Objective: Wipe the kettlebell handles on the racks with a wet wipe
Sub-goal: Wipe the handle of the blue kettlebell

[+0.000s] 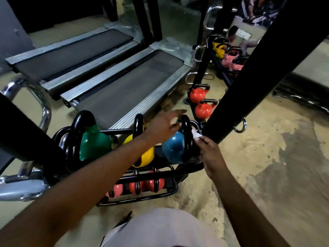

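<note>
1. Pale cloth of the person's garment (160, 227) fills the bottom centre of the frame. Both bare forearms reach up from there toward the weights.
2. We log a black two-tier rack (179, 165) in the lower centre, standing on a worn beige floor (267, 157).
3. Upper tier, left to right: green kettlebell (94, 141), yellow kettlebell (147, 155), blue kettlebell (173, 148). Each has a black handle.
4. The blue kettlebell's handle (185, 129) stands upright at the right end of that tier.
5. Right hand (211, 154), centre right: its fingers pinch a white wet wipe (195, 134) and hold it against the right side of that handle.
6. Left hand (163, 127), centre: released, fingers straight and spread, holding nothing. It reaches over the top of the same handle. Motion blur here; we cannot tell whether the fingertips touch the metal.
7. Lower tier, left to right: pink kettlebell (116, 189), then two red kettlebells (153, 183), close side by side.
8. Orange kettlebells (203, 110), two of them, sit right of centre, above the hands in the frame. A slanted black post (249, 68) crosses just beside them.
9. Two treadmills (124, 90) lie side by side across the upper left.
10. Mirror (236, 43), upper right: we see yellow and pink weights reflected in it.
</note>
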Demonstrator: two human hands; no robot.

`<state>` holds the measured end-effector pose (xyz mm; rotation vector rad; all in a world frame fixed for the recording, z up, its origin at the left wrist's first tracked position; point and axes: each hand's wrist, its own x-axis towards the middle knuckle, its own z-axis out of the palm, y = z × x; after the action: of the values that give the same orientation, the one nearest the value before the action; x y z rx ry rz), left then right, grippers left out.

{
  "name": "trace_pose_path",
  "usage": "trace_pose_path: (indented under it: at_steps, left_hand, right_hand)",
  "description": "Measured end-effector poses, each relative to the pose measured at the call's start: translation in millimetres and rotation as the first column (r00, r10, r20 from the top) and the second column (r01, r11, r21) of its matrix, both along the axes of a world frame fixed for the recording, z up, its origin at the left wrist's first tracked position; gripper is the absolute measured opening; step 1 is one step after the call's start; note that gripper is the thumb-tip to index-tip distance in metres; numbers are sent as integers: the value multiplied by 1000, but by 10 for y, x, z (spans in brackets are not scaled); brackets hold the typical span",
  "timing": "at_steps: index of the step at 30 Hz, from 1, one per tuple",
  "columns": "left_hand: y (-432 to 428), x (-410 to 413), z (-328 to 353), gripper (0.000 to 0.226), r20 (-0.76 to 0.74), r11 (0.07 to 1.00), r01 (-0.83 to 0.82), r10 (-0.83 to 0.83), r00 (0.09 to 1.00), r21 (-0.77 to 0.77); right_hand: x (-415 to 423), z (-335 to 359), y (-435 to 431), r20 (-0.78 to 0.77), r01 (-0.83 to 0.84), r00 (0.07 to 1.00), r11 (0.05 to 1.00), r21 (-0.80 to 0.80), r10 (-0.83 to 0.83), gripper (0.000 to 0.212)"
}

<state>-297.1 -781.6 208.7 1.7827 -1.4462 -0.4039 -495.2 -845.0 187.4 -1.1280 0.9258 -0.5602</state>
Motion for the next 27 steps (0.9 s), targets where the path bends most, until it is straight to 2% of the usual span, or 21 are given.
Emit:
trace_pose_path:
  at_steps: [2, 3, 4, 6, 8, 9, 10, 12, 13, 15, 17, 18, 19, 20, 21, 23, 25, 27]
  left_hand:
    - [-147, 208, 98, 38, 10, 998, -30, 30, 1000, 51]
    - [-209, 282, 131, 30, 43, 997, -25, 22, 999, 70]
    - [-260, 337, 171, 24, 68, 996, -7, 0, 998, 95]
    - [-335, 414, 232, 21, 80, 990, 37, -48, 996, 136]
    - [-397, 434, 265, 20, 37, 981, 71, -78, 996, 178]
    - [-430, 419, 264, 20, 12, 975, 87, -91, 996, 202]
    - [-460, 380, 259, 20, -3, 970, 107, -109, 994, 218]
    - [-507, 290, 227, 24, -1, 967, 144, -148, 989, 209]
    - [-526, 261, 213, 25, 1, 967, 154, -157, 988, 202]
    - [-547, 254, 205, 28, 15, 963, 165, -172, 985, 214]
    - [-562, 253, 206, 29, 65, 961, 174, -191, 979, 216]
    - [-566, 247, 198, 30, 87, 962, 173, -195, 977, 210]
    - [-564, 233, 191, 31, 105, 965, 168, -192, 976, 201]
    - [-550, 220, 182, 31, 120, 968, 159, -184, 976, 194]
    - [-535, 214, 168, 31, 131, 972, 149, -174, 976, 185]
    - [-485, 216, 159, 30, 159, 978, 128, -155, 975, 165]
    - [-442, 211, 147, 29, 196, 981, 117, -147, 970, 157]
    - [-406, 180, 138, 30, 192, 977, 143, -173, 966, 160]
  right_hand:
    - [79, 103, -17, -120, 22, 991, 964, -267, -55, 8]
    - [145, 140, -58, -186, -1, 979, 912, -410, -83, 10]
    - [227, 165, -100, -257, -54, 960, 832, -552, -109, 14]
    - [444, 192, -133, -394, -232, 904, 582, -780, -167, 17]
    - [611, 191, -62, -537, -450, 779, 308, -838, -322, 20]
    - [626, 200, -4, -578, -532, 710, 231, -815, -402, 22]
    - [590, 211, 64, -598, -584, 661, 190, -790, -454, 25]
    - [412, 174, 166, -592, -599, 645, 161, -784, -483, 26]
    - [298, 161, 210, -569, -554, 673, 188, -811, -474, 24]
    - [92, 105, 256, -500, -391, 754, 320, -863, -426, 18]
    - [-52, 95, 255, -413, -180, 837, 532, -827, -359, 12]
    - [-75, 95, 212, -354, -67, 890, 685, -726, -287, 10]
    - [-43, 112, 143, -281, 24, 937, 839, -543, -209, 8]
    - [37, 139, 59, -201, 72, 969, 944, -323, -142, 11]
    - [143, 147, -32, -149, 86, 983, 986, -140, -107, 17]
    - [369, 119, -196, -116, 132, 986, 986, 107, -119, 27]
    - [435, 110, -234, -177, 160, 976, 972, 171, -130, 27]
    - [317, 118, -191, -262, 145, 959, 983, 115, -111, 23]
